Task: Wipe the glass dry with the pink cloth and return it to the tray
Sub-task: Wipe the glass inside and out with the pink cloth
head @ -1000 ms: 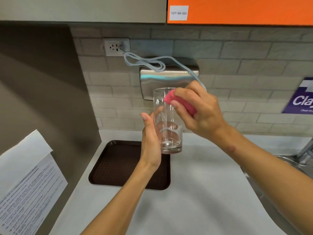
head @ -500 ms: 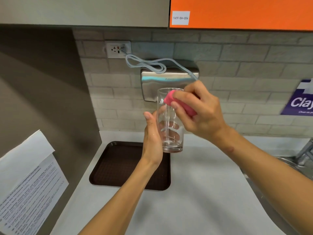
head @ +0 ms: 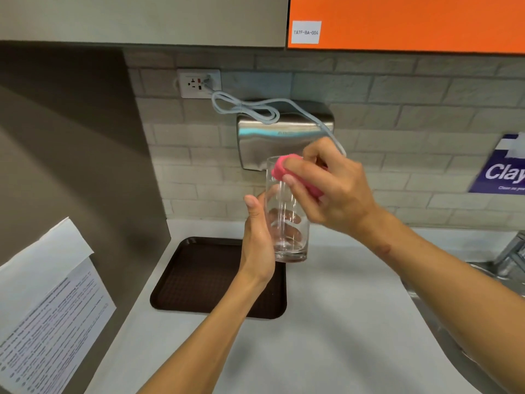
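A tall clear glass (head: 288, 223) is held upright above the counter, gripped around its lower half by my left hand (head: 257, 240). My right hand (head: 332, 189) pinches a folded pink cloth (head: 287, 170) and presses it against the glass's rim on the right side. The fingers of my left hand show through the glass. Below and to the left lies a dark brown tray (head: 199, 277) on the white counter, with nothing on it; my left forearm crosses its right part.
A steel wall unit (head: 284, 132) with a grey cable plugged into a socket (head: 199, 83) hangs behind the glass. A sink edge and tap (head: 508, 260) sit at the right. A printed sheet (head: 48, 317) hangs on the brown side wall at left.
The glass and both hands have shifted slightly right and down in the view; the cloth stays at the rim, rubbing it. The grips are unchanged.
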Demonstrator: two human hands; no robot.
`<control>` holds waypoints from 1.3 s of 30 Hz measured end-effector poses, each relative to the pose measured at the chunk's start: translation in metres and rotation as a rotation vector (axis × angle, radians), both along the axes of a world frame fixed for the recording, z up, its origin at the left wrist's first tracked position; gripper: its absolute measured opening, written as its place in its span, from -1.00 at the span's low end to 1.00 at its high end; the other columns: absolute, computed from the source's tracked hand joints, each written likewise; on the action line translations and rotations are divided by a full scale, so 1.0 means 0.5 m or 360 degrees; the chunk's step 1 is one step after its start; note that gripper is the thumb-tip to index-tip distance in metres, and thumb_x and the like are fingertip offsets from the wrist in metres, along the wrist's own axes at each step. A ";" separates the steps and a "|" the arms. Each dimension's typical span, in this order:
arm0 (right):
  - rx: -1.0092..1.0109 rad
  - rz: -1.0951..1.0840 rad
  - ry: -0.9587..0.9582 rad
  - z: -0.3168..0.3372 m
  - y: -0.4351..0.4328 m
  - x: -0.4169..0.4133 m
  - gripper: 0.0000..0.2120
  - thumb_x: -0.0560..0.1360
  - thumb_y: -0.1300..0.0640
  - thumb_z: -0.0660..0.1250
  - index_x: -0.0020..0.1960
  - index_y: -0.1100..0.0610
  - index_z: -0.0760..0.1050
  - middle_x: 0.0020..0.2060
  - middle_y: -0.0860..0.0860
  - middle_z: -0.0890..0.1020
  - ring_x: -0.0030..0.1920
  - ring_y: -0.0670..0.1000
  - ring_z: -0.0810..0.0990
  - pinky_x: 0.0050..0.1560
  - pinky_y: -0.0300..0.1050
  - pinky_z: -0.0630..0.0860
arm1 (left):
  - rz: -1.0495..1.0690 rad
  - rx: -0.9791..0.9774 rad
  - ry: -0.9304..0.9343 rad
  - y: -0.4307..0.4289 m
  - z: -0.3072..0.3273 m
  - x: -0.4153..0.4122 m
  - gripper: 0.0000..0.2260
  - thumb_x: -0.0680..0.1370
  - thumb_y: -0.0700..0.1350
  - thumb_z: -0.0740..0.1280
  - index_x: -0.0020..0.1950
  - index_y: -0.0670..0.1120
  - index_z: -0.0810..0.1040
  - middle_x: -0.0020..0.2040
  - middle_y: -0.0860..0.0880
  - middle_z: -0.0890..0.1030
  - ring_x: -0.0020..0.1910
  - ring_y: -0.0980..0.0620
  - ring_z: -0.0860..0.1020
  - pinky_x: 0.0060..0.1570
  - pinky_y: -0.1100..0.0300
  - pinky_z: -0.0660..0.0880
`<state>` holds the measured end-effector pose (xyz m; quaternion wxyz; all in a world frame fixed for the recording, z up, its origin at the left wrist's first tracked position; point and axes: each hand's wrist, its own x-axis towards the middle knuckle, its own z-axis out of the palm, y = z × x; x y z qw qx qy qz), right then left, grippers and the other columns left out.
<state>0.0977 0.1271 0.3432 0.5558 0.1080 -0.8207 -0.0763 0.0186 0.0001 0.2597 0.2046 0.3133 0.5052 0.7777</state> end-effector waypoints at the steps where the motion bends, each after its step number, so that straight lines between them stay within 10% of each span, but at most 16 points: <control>1: 0.0042 0.0047 -0.0031 -0.018 -0.011 0.004 -0.80 0.64 0.15 0.39 0.03 0.27 0.73 -0.20 0.17 0.57 -0.28 0.01 0.46 -0.41 -0.12 0.46 | -0.0004 0.0009 0.0019 -0.002 0.003 -0.002 -0.23 0.47 0.57 -0.04 0.40 0.17 0.61 0.19 -0.02 0.78 0.20 -0.04 0.74 0.13 -0.03 0.70; 6: 0.0165 0.0202 -0.0221 -0.100 -0.060 0.030 -0.82 0.57 0.17 0.40 -0.01 0.23 0.76 -0.25 0.12 0.62 -0.23 0.00 0.48 -0.24 -0.16 0.43 | 0.0016 0.0052 -0.0015 -0.013 -0.001 -0.018 -0.17 0.53 0.56 -0.10 0.50 0.07 0.53 0.16 -0.07 0.79 0.15 -0.05 0.77 0.03 0.10 0.71; 14: 0.0049 -0.0109 -0.0003 0.031 -0.031 -0.010 -0.79 0.65 0.13 0.35 0.01 0.20 0.72 -0.20 0.12 0.57 -0.23 0.00 0.45 -0.30 -0.19 0.35 | 0.0095 0.0004 0.0088 -0.003 0.005 0.013 -0.04 0.36 0.71 0.02 0.57 0.17 0.48 0.42 -0.03 0.66 0.39 -0.05 0.64 0.38 -0.19 0.58; 22: 0.0162 -0.0015 -0.0361 -0.027 -0.065 0.011 -0.85 0.61 0.17 0.41 -0.03 0.23 0.70 -0.22 0.11 0.57 -0.22 -0.01 0.45 -0.26 -0.25 0.31 | 0.0120 0.0032 0.0148 -0.001 -0.009 0.000 -0.13 0.55 0.56 -0.09 0.51 -0.01 0.55 0.32 -0.09 0.72 0.38 -0.06 0.65 0.31 0.08 0.62; 26: -0.0032 -0.0206 -0.0146 0.035 -0.059 -0.002 -0.83 0.63 0.13 0.38 0.00 0.17 0.72 -0.19 0.07 0.54 -0.23 -0.01 0.48 -0.28 -0.25 0.25 | 0.0128 -0.0038 0.0245 0.002 -0.008 0.016 0.03 0.41 0.69 -0.06 0.66 0.06 0.36 0.59 -0.08 0.50 0.60 -0.06 0.42 0.60 -0.18 0.32; 33: 0.0032 -0.0084 -0.0345 -0.037 -0.080 0.025 -0.85 0.63 0.15 0.39 -0.04 0.21 0.67 -0.21 0.08 0.54 -0.26 -0.03 0.43 -0.37 -0.17 0.35 | 0.0179 0.0004 0.0212 0.000 -0.021 0.015 -0.30 0.67 0.37 -0.14 0.40 0.01 0.61 0.16 0.01 0.78 0.22 0.07 0.72 0.14 0.23 0.65; 39: -0.0079 -0.0165 0.0008 0.021 -0.048 0.011 -0.81 0.65 0.13 0.37 0.00 0.19 0.72 -0.21 0.11 0.54 -0.23 -0.03 0.43 -0.31 -0.21 0.32 | 0.0086 0.0021 0.0193 -0.003 -0.001 0.030 -0.03 0.44 0.67 0.00 0.60 0.06 0.45 0.48 -0.06 0.61 0.46 -0.01 0.58 0.46 -0.04 0.52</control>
